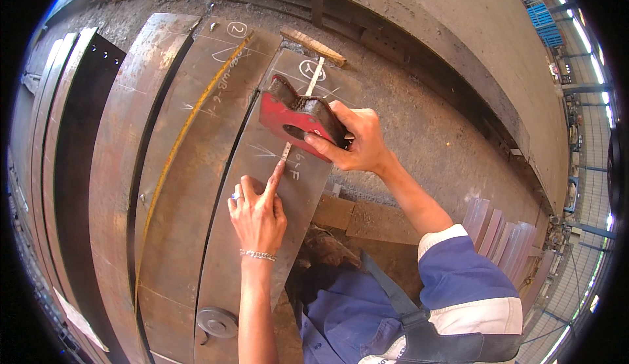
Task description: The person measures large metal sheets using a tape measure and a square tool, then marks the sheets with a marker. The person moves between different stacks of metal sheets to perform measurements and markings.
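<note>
- Head view: your right hand [359,140] grips the red block [275,114] between thumb and fingers.
- Block lies across the white strip [316,74], over the marked steel plate [226,262].
- Your left hand [258,218] extends its index finger to the strip's near end; other fingers loosely curled.

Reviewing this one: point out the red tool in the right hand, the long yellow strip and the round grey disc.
red tool [299,118]: head view, on its red face
yellow strip [175,147]: head view, midway along its length
grey disc [217,323]: head view, middle of its upper face
</note>
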Demonstrator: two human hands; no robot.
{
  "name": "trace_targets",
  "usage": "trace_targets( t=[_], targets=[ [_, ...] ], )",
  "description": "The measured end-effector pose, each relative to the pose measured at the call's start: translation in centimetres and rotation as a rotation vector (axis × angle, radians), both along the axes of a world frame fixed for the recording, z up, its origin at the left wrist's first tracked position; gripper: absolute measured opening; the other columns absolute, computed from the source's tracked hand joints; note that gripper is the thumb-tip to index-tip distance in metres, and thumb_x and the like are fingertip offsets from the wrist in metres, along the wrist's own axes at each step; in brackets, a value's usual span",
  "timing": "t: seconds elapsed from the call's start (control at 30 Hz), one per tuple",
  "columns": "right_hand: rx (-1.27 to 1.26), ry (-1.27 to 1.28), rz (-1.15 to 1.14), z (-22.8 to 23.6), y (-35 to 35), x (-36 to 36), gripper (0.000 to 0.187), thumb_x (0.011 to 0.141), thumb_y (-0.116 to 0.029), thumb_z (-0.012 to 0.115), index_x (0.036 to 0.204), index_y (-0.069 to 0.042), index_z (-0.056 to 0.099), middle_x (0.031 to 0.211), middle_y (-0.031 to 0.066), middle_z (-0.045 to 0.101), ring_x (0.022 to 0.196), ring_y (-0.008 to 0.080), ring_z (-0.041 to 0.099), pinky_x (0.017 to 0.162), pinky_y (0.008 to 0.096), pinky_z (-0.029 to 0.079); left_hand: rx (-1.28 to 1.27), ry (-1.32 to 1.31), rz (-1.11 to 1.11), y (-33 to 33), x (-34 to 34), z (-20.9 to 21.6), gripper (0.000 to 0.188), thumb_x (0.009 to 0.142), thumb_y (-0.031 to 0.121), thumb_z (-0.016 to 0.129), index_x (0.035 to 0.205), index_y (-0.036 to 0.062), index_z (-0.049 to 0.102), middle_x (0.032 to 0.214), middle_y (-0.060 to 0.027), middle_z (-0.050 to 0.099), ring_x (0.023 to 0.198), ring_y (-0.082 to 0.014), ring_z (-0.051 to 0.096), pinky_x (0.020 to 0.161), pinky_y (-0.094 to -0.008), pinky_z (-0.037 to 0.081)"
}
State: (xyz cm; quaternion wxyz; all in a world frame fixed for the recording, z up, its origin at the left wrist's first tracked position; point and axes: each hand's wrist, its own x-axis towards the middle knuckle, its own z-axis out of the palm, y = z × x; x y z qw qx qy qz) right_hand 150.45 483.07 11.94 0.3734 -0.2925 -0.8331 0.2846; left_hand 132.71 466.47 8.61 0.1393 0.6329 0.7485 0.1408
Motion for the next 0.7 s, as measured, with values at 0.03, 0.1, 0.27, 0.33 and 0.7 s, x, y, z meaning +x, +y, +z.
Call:
trace_targets(
  t=[0.03,0.1,0.27,0.33,0.7],
  targets=[
    [0.005,0.016,0.003,0.0,0.0,0.0,0.036,0.078,-0.016,0.085,0.102,0.003,0.065,0.069,0.0095,0.063,0.052,0.0165,0.057,0.05,0.0292,0.045,-0.008,-0.007,0.001,0.0,0.0,0.0,0.071,0.083,0.009,0.063,0.147,0.0396,0.052,0.103,-0.0123,0.052,0.102,-0.0312,0.057,0.085,-0.046,0.046],
    [-0.011,0.007,0.003,0.1,0.0,0.0,0.036,0.079,-0.019,0.084,0.102,0.001,0.065,0.069,0.01,0.063,0.053,0.0189,0.059,0.051,0.0307,0.046,-0.023,-0.022,0.002,0.0,0.0,-0.1,0.071,0.083,0.009,0.063,0.146,0.0395,0.053,0.103,-0.0126,0.052,0.102,-0.0313,0.057,0.085,-0.0465,0.046],
    [-0.052,-0.078,0.01,0.3,0.1,0.4,0.035,0.082,-0.025,0.083,0.103,-0.003,0.065,0.07,0.0107,0.064,0.057,0.0247,0.062,0.055,0.0337,0.048,-0.018,-0.024,0.004,-0.1,0.1,-0.1,0.07,0.084,0.009,0.063,0.146,0.0399,0.052,0.104,-0.0132,0.052,0.103,-0.0318,0.057,0.086,-0.0473,0.046],
    [-0.018,-0.072,0.021,0.1,0.3,0.4,0.035,0.082,-0.024,0.083,0.104,-0.003,0.065,0.069,0.0105,0.064,0.056,0.025,0.062,0.055,0.0343,0.048,-0.016,-0.023,0.004,-0.1,0.1,-0.1,0.07,0.084,0.01,0.063,0.146,0.04,0.052,0.104,-0.0133,0.052,0.103,-0.032,0.057,0.086,-0.0475,0.046],
    [0.107,-0.175,0.062,-2.2,0.2,0.6,0.038,0.083,-0.028,0.081,0.106,-0.003,0.065,0.07,0.0116,0.065,0.058,0.0279,0.064,0.053,0.0355,0.05,-0.01,-0.026,-0.004,-0.2,0.0,-0.5,0.069,0.084,0.01,0.063,0.146,0.0392,0.052,0.105,-0.0133,0.052,0.103,-0.0321,0.056,0.086,-0.047,0.046]
  ],
)
